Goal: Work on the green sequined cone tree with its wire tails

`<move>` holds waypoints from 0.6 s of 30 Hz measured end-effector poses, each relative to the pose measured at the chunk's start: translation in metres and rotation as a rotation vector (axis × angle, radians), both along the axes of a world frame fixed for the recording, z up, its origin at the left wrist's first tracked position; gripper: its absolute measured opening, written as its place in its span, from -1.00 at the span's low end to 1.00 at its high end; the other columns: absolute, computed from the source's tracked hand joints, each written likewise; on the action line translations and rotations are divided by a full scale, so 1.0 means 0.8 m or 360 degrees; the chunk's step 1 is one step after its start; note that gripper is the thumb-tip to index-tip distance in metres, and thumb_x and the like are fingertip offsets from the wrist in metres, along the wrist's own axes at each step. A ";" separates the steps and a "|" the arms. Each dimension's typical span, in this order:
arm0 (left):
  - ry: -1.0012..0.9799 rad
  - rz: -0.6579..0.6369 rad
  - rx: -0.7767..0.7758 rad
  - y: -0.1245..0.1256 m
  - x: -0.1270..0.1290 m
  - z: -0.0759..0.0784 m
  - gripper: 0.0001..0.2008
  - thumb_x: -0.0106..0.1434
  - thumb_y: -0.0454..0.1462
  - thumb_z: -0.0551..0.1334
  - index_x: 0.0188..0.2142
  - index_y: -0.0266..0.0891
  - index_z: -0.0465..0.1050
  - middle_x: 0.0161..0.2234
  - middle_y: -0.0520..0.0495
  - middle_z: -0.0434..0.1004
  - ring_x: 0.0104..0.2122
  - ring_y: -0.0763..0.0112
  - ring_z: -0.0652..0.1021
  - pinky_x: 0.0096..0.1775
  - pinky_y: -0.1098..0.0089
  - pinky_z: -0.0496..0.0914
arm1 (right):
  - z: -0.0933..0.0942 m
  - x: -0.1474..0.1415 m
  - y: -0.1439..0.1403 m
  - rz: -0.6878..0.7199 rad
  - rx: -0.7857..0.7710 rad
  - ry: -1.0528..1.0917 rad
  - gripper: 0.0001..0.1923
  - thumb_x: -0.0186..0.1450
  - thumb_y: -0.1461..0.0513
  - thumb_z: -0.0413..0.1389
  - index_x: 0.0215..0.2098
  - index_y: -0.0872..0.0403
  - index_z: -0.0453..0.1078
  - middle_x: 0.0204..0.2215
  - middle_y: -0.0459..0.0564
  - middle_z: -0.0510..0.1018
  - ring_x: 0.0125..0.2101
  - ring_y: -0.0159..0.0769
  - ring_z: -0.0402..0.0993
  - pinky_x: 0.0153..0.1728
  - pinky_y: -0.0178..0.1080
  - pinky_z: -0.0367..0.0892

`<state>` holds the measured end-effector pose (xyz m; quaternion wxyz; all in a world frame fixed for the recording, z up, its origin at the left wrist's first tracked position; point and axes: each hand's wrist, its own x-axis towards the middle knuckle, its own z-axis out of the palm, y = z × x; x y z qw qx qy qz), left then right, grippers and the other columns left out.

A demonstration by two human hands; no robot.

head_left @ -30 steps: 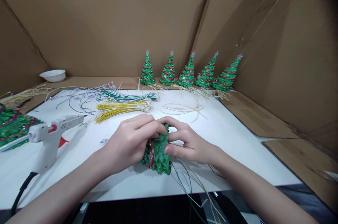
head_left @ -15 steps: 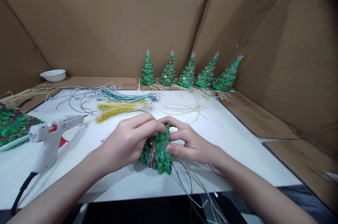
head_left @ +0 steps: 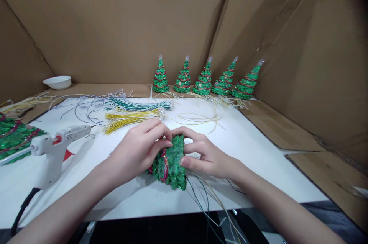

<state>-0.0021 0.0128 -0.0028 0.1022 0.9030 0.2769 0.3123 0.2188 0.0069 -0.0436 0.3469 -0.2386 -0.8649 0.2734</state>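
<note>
A small green glittery tree ornament [head_left: 170, 165] with a red garland lies tilted on the white table [head_left: 253, 148] between both hands. My left hand [head_left: 137, 149] wraps its left side, fingers curled over the top. My right hand [head_left: 201, 153] pinches its right side near the tip. Thin green, white and yellow wires [head_left: 205, 200] trail from the ornament's base toward the table's front edge.
A white glue gun [head_left: 53, 148] rests at the left beside green tinsel [head_left: 13, 136]. Bundles of yellow wires [head_left: 130, 117] and green wires [head_left: 138, 104] lie behind my hands. Several finished trees [head_left: 204, 79] stand along the cardboard wall [head_left: 103, 25]. A white bowl [head_left: 57, 82] sits far left.
My left hand has slid a little to the left and its fingers have shifted on the ornament, uncovering more of its green side. My right hand has stayed put.
</note>
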 end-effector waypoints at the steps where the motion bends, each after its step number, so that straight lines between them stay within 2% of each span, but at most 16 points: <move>1: 0.0012 0.0022 -0.0030 0.000 0.000 0.001 -0.87 0.34 -0.43 0.13 -0.34 -0.23 0.33 -0.38 0.02 0.39 -0.36 0.42 0.41 -0.35 0.47 0.27 | 0.000 0.000 0.000 -0.0001 -0.0004 -0.0001 -0.58 0.39 0.04 0.08 -0.51 0.13 0.45 0.06 0.11 0.39 -0.01 -0.17 0.42 0.01 -0.09 0.31; 7: 0.0116 0.0043 -0.0207 0.000 0.000 0.006 -0.85 0.41 -0.36 0.07 -0.34 -0.22 0.30 -0.34 -0.01 0.37 -0.33 0.37 0.39 -0.32 0.43 0.26 | 0.000 0.000 0.000 0.0001 -0.0011 -0.0011 -0.59 0.39 0.05 0.07 -0.51 0.13 0.44 0.07 0.12 0.39 0.00 -0.17 0.41 0.03 -0.08 0.31; 18: 0.0169 0.0053 -0.0312 -0.001 0.000 0.007 -0.84 0.41 -0.36 0.04 -0.33 -0.22 0.28 -0.35 0.02 0.35 -0.34 0.37 0.37 -0.31 0.43 0.23 | 0.004 0.000 -0.003 -0.0012 -0.0016 -0.0044 -0.62 0.38 0.09 0.09 -0.52 0.13 0.41 0.06 0.12 0.39 0.00 -0.17 0.41 0.01 -0.10 0.29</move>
